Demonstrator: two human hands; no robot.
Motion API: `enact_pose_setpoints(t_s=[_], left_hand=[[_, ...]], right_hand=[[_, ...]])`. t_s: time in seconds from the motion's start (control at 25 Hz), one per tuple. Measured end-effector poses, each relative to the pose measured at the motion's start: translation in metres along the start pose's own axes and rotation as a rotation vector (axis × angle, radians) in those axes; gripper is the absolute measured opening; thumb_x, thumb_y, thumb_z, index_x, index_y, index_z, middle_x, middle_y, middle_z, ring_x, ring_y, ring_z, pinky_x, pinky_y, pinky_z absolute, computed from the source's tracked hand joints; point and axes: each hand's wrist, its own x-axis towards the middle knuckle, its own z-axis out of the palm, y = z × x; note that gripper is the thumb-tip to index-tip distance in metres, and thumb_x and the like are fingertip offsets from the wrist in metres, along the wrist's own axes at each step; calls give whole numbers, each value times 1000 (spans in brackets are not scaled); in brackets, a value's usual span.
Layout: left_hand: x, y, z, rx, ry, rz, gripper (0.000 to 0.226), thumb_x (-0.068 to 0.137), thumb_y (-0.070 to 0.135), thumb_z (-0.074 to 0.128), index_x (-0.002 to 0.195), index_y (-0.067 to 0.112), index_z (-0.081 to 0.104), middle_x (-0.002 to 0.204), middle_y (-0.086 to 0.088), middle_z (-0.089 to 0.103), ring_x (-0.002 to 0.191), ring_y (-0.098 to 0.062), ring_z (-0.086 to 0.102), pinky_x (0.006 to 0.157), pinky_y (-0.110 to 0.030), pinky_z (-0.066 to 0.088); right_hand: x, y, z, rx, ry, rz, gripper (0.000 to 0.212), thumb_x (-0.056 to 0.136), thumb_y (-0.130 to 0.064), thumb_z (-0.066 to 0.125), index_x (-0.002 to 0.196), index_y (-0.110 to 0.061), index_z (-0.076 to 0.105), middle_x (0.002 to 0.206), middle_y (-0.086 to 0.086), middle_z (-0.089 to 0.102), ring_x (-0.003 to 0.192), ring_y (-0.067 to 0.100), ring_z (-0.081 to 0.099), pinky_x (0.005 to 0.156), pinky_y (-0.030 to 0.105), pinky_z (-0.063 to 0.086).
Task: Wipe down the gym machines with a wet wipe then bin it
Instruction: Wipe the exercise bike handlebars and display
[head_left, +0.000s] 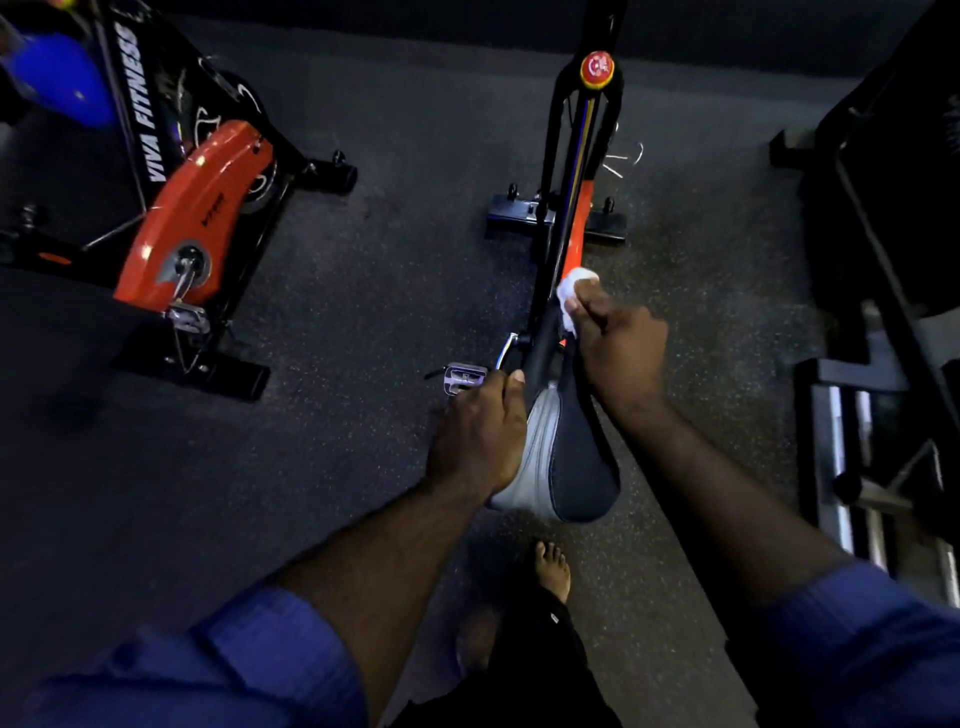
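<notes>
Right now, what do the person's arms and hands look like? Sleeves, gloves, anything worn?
Both hands are bare: no gloves, rings or watch visible on the left hand or the right hand. The forearms are uncovered. The shirt is blue, with the left sleeve and the right sleeve rolled into thick cuffs near the elbows. No logos or markings show on the fabric.

right hand (618, 343) pinches wipe (574, 291) on bike frame (545, 332) | left hand (480, 431) grips saddle (576, 462)
</notes>
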Motion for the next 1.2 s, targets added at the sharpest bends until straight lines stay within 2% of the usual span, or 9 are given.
enact_pose_setpoints(t_s=[0.2, 0.4, 0.6, 0.68, 0.76, 0.88, 1.0, 1.12, 1.2], left_hand=[[3, -4, 2, -72, 10, -57, 47, 109, 50, 36, 105, 15, 67, 106, -17, 72, 97, -39, 65, 82, -45, 51], [-4, -45, -2, -1314, 61, -792, 63, 109, 56, 33, 100, 4, 67, 92, -16, 72, 78, -27, 64, 70, -32, 47], [-54, -49, 6, -1708, -7, -950, 69, 106, 65, 27, 109, 6, 64, 105, -17, 71, 92, -29, 67, 73, -37, 50], [-56, -41, 10, -1793, 20, -956, 72, 106, 66, 25, 114, 6, 64, 108, -17, 71, 96, -29, 67, 71, -39, 52], [-57, -42, 8, -1801, 34, -966, 75, 105, 69, 24, 115, 6, 63, 107, -19, 71, 97, -31, 67, 73, -42, 52], [-62, -48, 0, -1772, -1, -939, 85, 101, 75, 21, 120, 3, 61, 110, -26, 71, 103, -38, 68, 83, -50, 53], [-64, -55, 3, -1787, -13, -918, 90, 99, 78, 19, 128, 2, 59, 125, -29, 67, 119, -44, 63, 98, -59, 48], [-70, -60, 4, -1769, -2, -918, 90, 99, 78, 20, 125, 2, 60, 123, -28, 68, 109, -42, 66, 88, -56, 51], [-75, -65, 3, -1714, 8, -922, 89, 99, 79, 19, 117, 3, 63, 102, -24, 75, 94, -37, 70, 77, -48, 54]], right_hand=[[35, -4, -8, -123, -325, -377, 13, 96, -13, 66, 103, -17, 76, 115, -1, 76, 103, 20, 71, 88, 27, 48], [-40, 0, -16, -159, -512, -497, 37, 93, -10, 62, 128, -11, 73, 141, 9, 65, 138, 25, 56, 116, 37, 43], [10, -12, -25, -334, -560, -725, 23, 98, -17, 61, 116, -15, 75, 123, 6, 73, 120, 28, 65, 112, 47, 44], [4, -25, -16, -311, -465, -591, 25, 97, -20, 56, 112, -12, 74, 119, 11, 72, 119, 34, 65, 105, 49, 47], [-57, -35, -11, -165, -576, -435, 30, 101, -28, 52, 121, -17, 71, 129, 5, 68, 123, 26, 62, 105, 39, 48], [-109, -42, -27, -74, -741, -594, 39, 105, -37, 47, 136, -22, 67, 144, -1, 63, 139, 16, 53, 119, 35, 37], [-53, -44, -14, -196, -669, -588, 30, 102, -33, 45, 110, -23, 72, 116, -1, 72, 118, 25, 63, 102, 41, 46], [-63, -60, 8, -236, -578, -628, 23, 97, -19, 51, 92, -15, 73, 94, 6, 73, 93, 28, 64, 92, 45, 47], [-106, -62, 6, -124, -735, -716, 14, 93, -7, 59, 97, -13, 71, 103, 4, 71, 104, 25, 64, 95, 41, 49]])
